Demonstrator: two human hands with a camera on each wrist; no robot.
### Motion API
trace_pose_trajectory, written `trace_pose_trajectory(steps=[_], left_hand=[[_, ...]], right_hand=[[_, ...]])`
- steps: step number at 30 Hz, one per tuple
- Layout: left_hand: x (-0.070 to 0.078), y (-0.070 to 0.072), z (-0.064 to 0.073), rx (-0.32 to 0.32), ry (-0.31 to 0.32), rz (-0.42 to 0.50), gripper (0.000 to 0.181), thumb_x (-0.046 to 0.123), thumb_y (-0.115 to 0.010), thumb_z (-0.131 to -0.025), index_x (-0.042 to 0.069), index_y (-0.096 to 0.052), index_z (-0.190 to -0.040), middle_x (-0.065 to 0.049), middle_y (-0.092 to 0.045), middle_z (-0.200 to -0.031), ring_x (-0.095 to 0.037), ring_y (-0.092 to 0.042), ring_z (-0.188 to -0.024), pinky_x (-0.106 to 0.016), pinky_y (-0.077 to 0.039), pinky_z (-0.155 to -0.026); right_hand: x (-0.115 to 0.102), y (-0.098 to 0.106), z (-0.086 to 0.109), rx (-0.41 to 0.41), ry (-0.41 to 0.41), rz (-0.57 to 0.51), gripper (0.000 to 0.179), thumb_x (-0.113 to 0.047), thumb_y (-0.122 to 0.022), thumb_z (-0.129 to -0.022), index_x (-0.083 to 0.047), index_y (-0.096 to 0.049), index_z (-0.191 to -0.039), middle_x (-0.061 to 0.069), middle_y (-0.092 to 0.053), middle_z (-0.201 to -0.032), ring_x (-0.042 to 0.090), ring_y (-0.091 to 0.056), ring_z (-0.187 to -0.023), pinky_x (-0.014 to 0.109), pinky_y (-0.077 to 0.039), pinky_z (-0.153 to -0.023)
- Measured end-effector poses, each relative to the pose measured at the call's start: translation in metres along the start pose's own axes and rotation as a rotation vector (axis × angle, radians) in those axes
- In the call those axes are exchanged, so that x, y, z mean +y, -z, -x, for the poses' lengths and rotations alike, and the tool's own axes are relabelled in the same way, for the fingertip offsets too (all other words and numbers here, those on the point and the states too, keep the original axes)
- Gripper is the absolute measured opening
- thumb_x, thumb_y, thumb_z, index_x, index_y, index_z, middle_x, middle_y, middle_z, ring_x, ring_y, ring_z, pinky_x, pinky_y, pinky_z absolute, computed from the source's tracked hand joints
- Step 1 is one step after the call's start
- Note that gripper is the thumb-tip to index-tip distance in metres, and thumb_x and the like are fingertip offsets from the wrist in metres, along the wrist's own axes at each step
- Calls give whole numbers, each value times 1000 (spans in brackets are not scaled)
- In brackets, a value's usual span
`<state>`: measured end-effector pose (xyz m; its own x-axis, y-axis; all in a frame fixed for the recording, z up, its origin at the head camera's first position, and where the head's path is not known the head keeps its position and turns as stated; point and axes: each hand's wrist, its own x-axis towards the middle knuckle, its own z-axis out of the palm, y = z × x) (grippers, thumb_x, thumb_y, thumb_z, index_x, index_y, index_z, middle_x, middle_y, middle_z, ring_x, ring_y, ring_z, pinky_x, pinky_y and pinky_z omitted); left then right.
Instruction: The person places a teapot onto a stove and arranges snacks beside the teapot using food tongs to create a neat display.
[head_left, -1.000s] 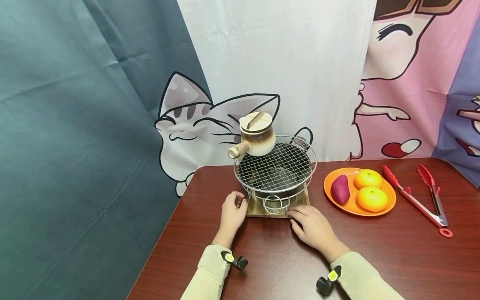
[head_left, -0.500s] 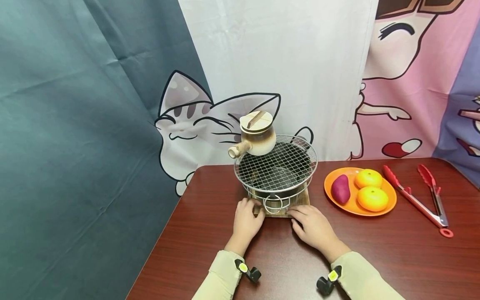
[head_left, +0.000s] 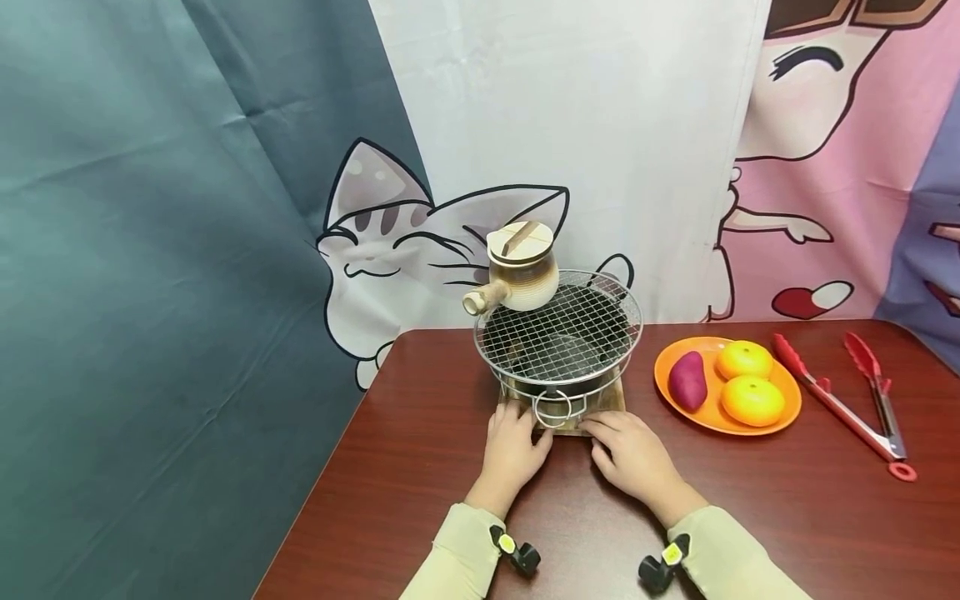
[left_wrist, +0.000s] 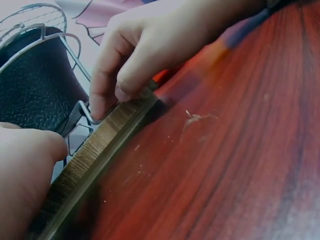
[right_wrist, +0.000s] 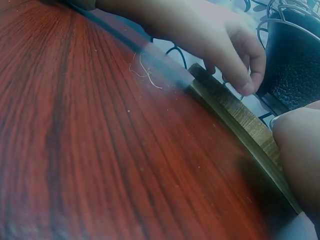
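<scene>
A black stove (left_wrist: 42,80) under a round wire grill (head_left: 577,367) stands on a wooden board (head_left: 612,398). A lidded side-handled teapot (head_left: 534,287) sits on the grill's back left part. My left hand (head_left: 513,450) is at the board's front left; in the right wrist view this left hand (right_wrist: 232,45) has bent fingers and thumb just over the board. My right hand (head_left: 633,454) is at the board's front right. In the left wrist view, the right hand (left_wrist: 145,55) touches the wire foot and board edge with loosely bent fingers, thumb apart.
Right of the stove, an orange plate (head_left: 708,418) holds a purple sweet potato (head_left: 687,382) and two mandarins (head_left: 752,401). Red-tipped tongs (head_left: 847,421) lie spread on the table (head_left: 405,467) beyond it. A printed cloth (head_left: 600,108) hangs behind the table.
My left hand has moved rightward from beside the board's left corner to its front edge. The right hand stays at the front right. The head view has shifted slightly.
</scene>
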<state>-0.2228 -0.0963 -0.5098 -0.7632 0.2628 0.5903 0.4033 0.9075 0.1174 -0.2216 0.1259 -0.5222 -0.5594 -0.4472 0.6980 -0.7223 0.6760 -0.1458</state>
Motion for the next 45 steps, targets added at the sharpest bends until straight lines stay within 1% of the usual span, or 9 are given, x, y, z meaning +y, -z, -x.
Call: trace_pose_trajectory(steps=[2, 4, 10, 15, 23, 36, 39, 41, 45], left_hand=[[0, -2, 0, -31, -28, -37, 36, 39, -76, -85, 18, -73, -113, -6, -62, -115, -26, -55, -107, -45, -47, -91], [0, -3, 0, -51, -52, -64, 36, 40, -77, -85, 18, -73, -113, -5, -61, -114, -26, -54, -107, -46, -46, -93], [-2, -5, 1, -40, -95, -103, 33, 35, -81, -79, 21, -74, -108, -3, -60, -109, -27, -55, -104, -46, -46, -94], [-1, -7, 2, -33, -87, -156, 36, 34, -82, -77, 22, -74, -109, -2, -62, -113, -26, -56, -102, -44, -47, -92], [1, -10, 3, -6, -79, -246, 30, 33, -84, -76, 25, -73, -102, 2, -62, -109, -23, -55, -96, -38, -47, -86], [-1, -13, 2, -20, -69, -249, 28, 35, -84, -77, 28, -74, -101, 4, -63, -108, -22, -56, -96, -37, -47, -87], [-1, -13, 3, -19, -66, -246, 27, 35, -84, -77, 28, -74, -101, 4, -63, -108, -22, -56, -97, -37, -48, -86], [-1, -13, 4, -15, -67, -242, 27, 34, -85, -76, 28, -74, -100, 4, -63, -107, -22, -56, -96, -37, -48, -86], [-2, -13, 3, -16, -67, -228, 26, 34, -84, -77, 27, -74, -99, 4, -63, -107, -23, -56, -96, -37, -48, -85]], right_hand=[[1, 0, 1, -2, -5, 5, 30, -9, -72, -77, -4, -75, -106, 10, -72, -106, 32, -68, -102, 54, -51, -93], [1, -1, 1, -4, -8, 8, 30, -9, -72, -77, -4, -75, -106, 10, -72, -106, 32, -67, -102, 54, -50, -93], [1, -1, 1, -8, -6, 9, 30, -9, -71, -76, -4, -75, -106, 10, -72, -106, 32, -67, -102, 53, -51, -93], [1, -1, 1, -11, -4, 8, 30, -9, -72, -76, -4, -75, -106, 9, -72, -106, 31, -67, -102, 53, -51, -92], [1, 0, 1, -21, -4, 5, 30, -9, -72, -76, -5, -75, -106, 9, -72, -108, 31, -67, -103, 52, -51, -93], [1, 2, 2, -22, 3, -1, 33, -8, -72, -76, -4, -75, -108, 10, -72, -109, 31, -67, -104, 52, -51, -93], [1, 3, 3, 2, 22, -8, 33, -8, -72, -76, -5, -75, -108, 9, -72, -109, 30, -68, -103, 50, -53, -90], [3, 5, 5, 49, 63, -9, 32, -8, -71, -75, -6, -75, -107, 7, -73, -107, 28, -70, -99, 48, -55, -86], [11, 12, 7, 155, 151, 17, 25, -16, -59, -86, -9, -75, -104, 4, -72, -101, 23, -71, -90, 41, -56, -75]])
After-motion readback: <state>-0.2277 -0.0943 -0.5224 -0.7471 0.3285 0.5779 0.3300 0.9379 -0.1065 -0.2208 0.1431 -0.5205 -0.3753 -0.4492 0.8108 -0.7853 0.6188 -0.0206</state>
